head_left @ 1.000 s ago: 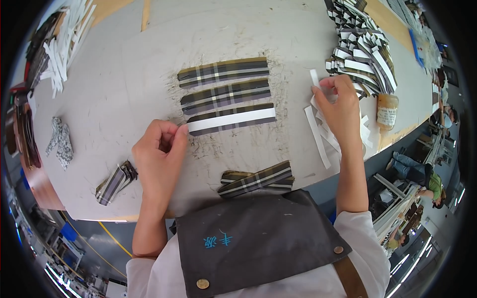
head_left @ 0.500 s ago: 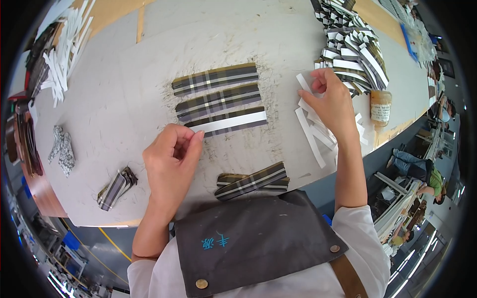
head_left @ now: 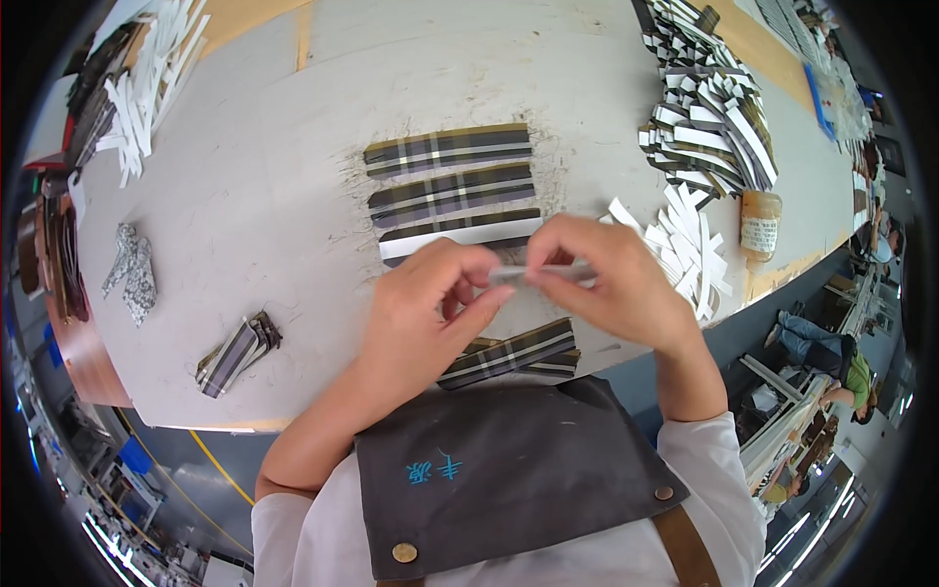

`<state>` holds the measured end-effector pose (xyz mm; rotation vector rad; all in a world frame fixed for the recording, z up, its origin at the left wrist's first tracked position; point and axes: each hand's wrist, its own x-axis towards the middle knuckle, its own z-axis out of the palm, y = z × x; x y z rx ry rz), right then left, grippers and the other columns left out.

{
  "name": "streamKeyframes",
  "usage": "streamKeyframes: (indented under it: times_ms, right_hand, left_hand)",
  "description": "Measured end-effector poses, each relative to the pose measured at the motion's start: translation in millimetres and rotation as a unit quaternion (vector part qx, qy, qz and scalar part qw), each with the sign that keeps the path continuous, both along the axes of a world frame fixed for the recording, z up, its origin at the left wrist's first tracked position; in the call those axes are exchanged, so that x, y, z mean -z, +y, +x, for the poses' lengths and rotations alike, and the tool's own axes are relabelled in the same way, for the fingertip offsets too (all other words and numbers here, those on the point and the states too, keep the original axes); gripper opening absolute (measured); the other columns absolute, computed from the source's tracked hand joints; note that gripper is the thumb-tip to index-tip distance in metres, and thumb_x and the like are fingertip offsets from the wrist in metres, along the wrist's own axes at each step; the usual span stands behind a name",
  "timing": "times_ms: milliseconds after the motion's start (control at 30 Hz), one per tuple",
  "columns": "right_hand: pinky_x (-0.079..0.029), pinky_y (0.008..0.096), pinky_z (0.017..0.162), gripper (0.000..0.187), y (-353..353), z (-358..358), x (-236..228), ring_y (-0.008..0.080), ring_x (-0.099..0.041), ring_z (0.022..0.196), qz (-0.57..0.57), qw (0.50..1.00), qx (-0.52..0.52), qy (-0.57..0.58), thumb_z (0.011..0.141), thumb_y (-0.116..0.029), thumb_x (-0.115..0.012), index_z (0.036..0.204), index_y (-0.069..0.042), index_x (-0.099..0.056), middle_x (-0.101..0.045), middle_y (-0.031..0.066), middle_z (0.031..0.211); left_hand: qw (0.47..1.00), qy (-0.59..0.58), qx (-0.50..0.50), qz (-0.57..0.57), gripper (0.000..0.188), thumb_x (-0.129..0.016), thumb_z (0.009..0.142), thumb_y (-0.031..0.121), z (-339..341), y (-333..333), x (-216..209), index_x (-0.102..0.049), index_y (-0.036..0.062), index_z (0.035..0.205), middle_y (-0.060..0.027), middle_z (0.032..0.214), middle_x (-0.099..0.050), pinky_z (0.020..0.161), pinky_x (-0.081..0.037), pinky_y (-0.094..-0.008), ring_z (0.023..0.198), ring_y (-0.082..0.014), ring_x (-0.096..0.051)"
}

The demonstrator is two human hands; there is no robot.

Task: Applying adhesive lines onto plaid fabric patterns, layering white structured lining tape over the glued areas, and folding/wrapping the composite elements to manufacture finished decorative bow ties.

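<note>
My left hand (head_left: 421,308) and my right hand (head_left: 621,284) are close together, pinching a narrow white strip (head_left: 510,275) that is slightly blurred. They hover over the near side of three plaid fabric strips laid in a stack of rows: a far one (head_left: 448,149), a middle one (head_left: 452,195) and a near one (head_left: 489,233). Along the near strip lies another white strip (head_left: 430,244), partly behind my fingers. Crossed plaid pieces (head_left: 523,354) rest by the table's front edge, below my hands. Beside my right hand is a loose heap of white strips (head_left: 693,252).
Plaid and white pieces form a large pile (head_left: 709,127) at the far right, near a labelled bottle (head_left: 760,227). On the left are a patterned grey cloth (head_left: 132,274), a folded plaid bundle (head_left: 238,354) and more white strips (head_left: 147,88). People work beyond the table's right edge.
My right hand has come left from the white heap with a strip. My left hand has let go of the strip on the near fabric and moved right to meet it. The view has shifted slightly.
</note>
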<state>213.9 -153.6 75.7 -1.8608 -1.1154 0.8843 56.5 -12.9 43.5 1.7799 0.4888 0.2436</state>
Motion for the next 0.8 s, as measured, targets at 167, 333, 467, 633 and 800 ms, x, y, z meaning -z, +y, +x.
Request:
streamKeyframes:
  times_ms: [167,333,467,633,800]
  right_hand:
    - [-0.050,0.0240,0.065,0.008,2.6,4.1,7.9,0.0126,-0.064,0.074,-0.023,0.999,0.032,0.011,0.084,0.000,-0.066,0.092,0.002,-0.065,-0.066,0.0053,0.084]
    - [-0.042,0.0185,0.055,0.007,4.1,14.8,30.2,0.0037,-0.054,0.062,-0.068,0.984,0.157,0.046,0.085,-0.007,-0.069,0.089,0.000,-0.069,-0.065,0.0006,0.071]
    - [-0.039,0.0172,0.054,0.010,18.8,15.4,37.5,0.0022,-0.051,0.060,-0.076,0.977,0.195,0.026,0.085,-0.008,-0.071,0.086,0.001,-0.068,-0.063,-0.0009,0.069]
    - [-0.044,0.0198,0.053,0.013,27.3,18.4,42.9,0.0046,-0.055,0.056,-0.069,0.973,0.222,0.007,0.080,-0.010,-0.075,0.077,0.002,-0.068,-0.066,0.0043,0.064]
    - [-0.046,0.0210,0.054,0.015,31.3,20.5,39.7,0.0067,-0.057,0.055,-0.105,0.971,0.212,-0.039,0.079,-0.010,-0.075,0.076,0.002,-0.068,-0.066,0.0060,0.063]
  left_hand:
    - [0.996,0.031,-0.051,-0.064,0.005,-0.067,0.085,0.001,-16.1,14.8,8.6,-0.065,0.0004,0.089,-0.0039,0.076,-0.063,0.053,-0.044,-0.0221,0.060,-0.0072,-0.054]
    - [0.983,0.080,-0.162,0.038,0.009,-0.070,0.084,0.004,-13.3,38.2,7.6,-0.066,-0.0031,0.081,-0.0050,0.062,-0.060,0.049,-0.041,-0.0225,0.053,-0.0079,-0.053]
    - [0.970,0.117,-0.168,0.129,0.011,-0.071,0.082,0.005,-4.4,48.1,9.3,-0.065,-0.0024,0.076,-0.0069,0.062,-0.060,0.047,-0.041,-0.0240,0.051,-0.0101,-0.054]
    - [0.964,0.113,-0.160,0.178,0.015,-0.073,0.079,0.005,-3.7,52.0,18.9,-0.062,-0.0016,0.072,-0.0090,0.061,-0.060,0.046,-0.042,-0.0266,0.049,-0.0146,-0.056]
    - [0.960,0.145,-0.158,0.178,0.016,-0.074,0.081,0.009,-2.6,53.4,18.6,-0.064,-0.0018,0.073,-0.0036,0.061,-0.062,0.050,-0.044,-0.0215,0.052,-0.0066,-0.054]
